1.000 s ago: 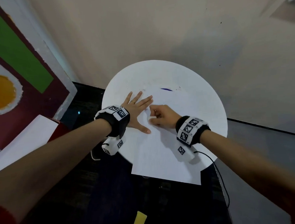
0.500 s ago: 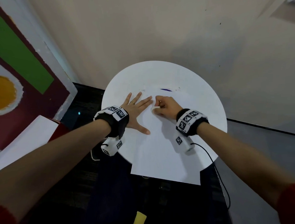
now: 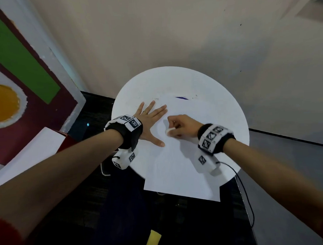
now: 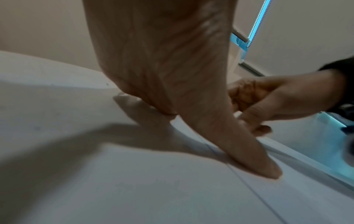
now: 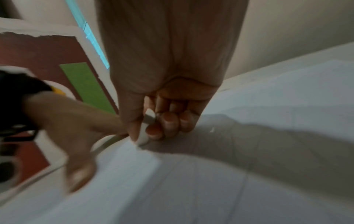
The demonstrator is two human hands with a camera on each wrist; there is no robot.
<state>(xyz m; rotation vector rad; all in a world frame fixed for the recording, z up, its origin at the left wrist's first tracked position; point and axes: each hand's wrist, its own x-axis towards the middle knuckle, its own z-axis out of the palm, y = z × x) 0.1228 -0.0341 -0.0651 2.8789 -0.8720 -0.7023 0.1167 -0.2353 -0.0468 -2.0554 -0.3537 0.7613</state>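
A white sheet of paper (image 3: 177,168) lies on a round white table (image 3: 173,79), its near edge hanging over the rim. My left hand (image 3: 149,121) rests flat on the sheet's left side with fingers spread and thumb out; the left wrist view shows the palm (image 4: 172,75) and thumb pressed down. My right hand (image 3: 181,125) has curled fingers and pinches a small white eraser (image 3: 170,131) against the paper. In the right wrist view the eraser (image 5: 148,121) sits between thumb and fingertips, its tip touching the sheet.
A short purple mark (image 3: 181,98) shows at the paper's far edge. A painted board (image 3: 24,59) with green and yellow shapes leans at the left. A black cable (image 3: 247,202) hangs from my right wrist. A yellow strip (image 3: 153,241) lies on the dark floor.
My right hand slid away from me across the paper, then came back toward me with the eraser. The left hand and the sheet stayed in place.
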